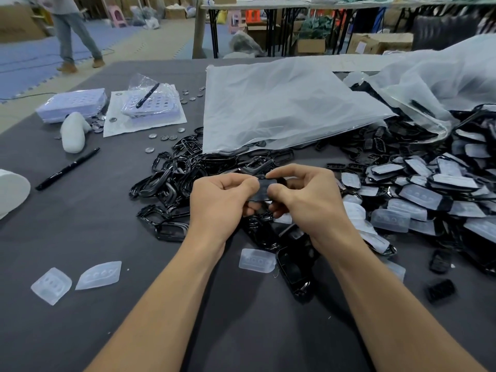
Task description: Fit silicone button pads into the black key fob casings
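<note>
left hand [222, 200] and right hand [308, 194] both pinch one black casing [264, 187]; three clear pads [257, 260] lie alone near the left arm, two pens [67, 169] farther left.

Dark grey table [80, 232] is seen under the fingers [295, 174]. Far beyond them, to the left, the floor is laid with blue foam mats [26, 57]. Black-legged folding tables [252, 6] are set straight ahead, cardboard boxes [383, 41] stacked beneath. Pink stool [118, 14] is placed far left.
</note>
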Demonstrator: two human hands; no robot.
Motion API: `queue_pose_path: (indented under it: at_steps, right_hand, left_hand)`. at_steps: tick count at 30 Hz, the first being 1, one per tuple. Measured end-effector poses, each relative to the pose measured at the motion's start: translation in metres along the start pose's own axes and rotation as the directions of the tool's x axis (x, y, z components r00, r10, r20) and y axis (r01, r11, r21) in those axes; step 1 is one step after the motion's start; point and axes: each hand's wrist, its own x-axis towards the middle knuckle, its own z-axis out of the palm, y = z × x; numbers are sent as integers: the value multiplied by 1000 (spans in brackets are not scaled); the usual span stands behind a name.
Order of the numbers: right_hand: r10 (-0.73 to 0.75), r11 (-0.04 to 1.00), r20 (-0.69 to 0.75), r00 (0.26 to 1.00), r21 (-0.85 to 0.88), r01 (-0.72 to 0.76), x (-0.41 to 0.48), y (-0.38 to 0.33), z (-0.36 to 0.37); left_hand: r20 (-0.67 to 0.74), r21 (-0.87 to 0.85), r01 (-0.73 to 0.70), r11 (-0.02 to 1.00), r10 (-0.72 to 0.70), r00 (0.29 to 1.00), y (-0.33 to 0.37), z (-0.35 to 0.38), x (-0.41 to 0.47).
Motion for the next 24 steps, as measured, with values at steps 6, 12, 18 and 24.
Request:
queue_pose_path:
  at_steps: [6,12,18,24]
  right_hand:
    - [3,1000,13,1000,29,-3,0,-1,-1]
    - [-30,999,47,998,37,28,-4,-5,1]
    - [-15,999,23,1000,-46,16,-10,-10,2]
    - [-177,761,169,970,-602,244,-17,-32,-22]
  left_hand:
    - [-65,29,-16,999,18,998,-2,4,-2]
    - [-68,82,-89,993,94,993,-4,2,-5]
    - [14,215,-189,958,191,982,-6,2,-6]
    - [-11,215,-180,960,187,982,0,9,-6]
